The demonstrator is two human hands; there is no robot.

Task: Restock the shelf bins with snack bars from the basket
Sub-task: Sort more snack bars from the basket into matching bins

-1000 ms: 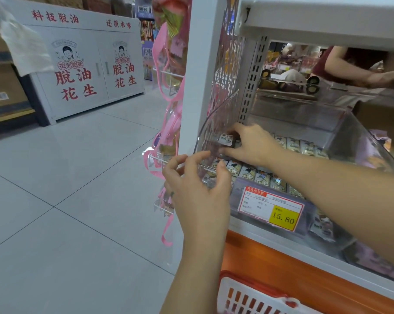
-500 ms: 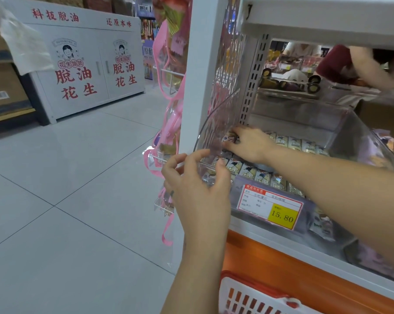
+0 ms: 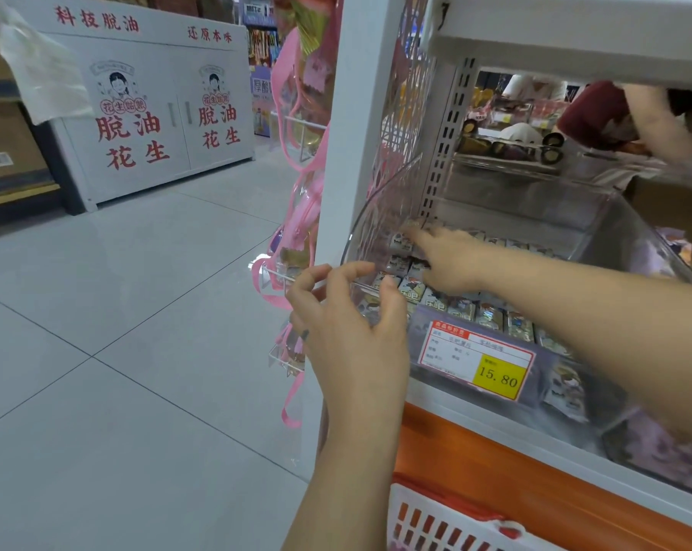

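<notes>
My left hand (image 3: 352, 332) is at centre frame, at the front-left corner of the clear shelf bin (image 3: 380, 200). Its fingers are curved and apart; I cannot tell whether they grip the wall. My right hand (image 3: 447, 264) is inside the bin, fingers extended and close together over the rows of snack bars (image 3: 467, 308). The basket (image 3: 436, 522) is at the bottom edge.

The bin (image 3: 380, 208) sits on the shelf (image 3: 495, 419), with snack bars (image 3: 491, 314) lying in rows inside it and a price tag (image 3: 479, 357) on its front wall. The left hand (image 3: 352, 332) holds the bin's front left corner, while the right hand (image 3: 451, 260) reaches inside to the bars at the back left. The basket (image 3: 428, 522) is below the shelf, and a cabinet (image 3: 157, 113) stands far left across the floor.
</notes>
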